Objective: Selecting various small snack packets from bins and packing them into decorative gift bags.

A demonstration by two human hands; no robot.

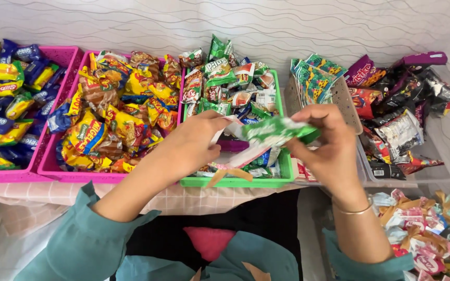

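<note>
Both your left hand and right hand pinch one green snack packet above the green basket; mid-packing, steady grip needed next.

Checked tablecloth w/ pink, green, clear snack baskets

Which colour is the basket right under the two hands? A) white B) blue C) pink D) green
D: both hands hold a green snack packet over the green basket; the pink baskets sit further to the left.
</note>
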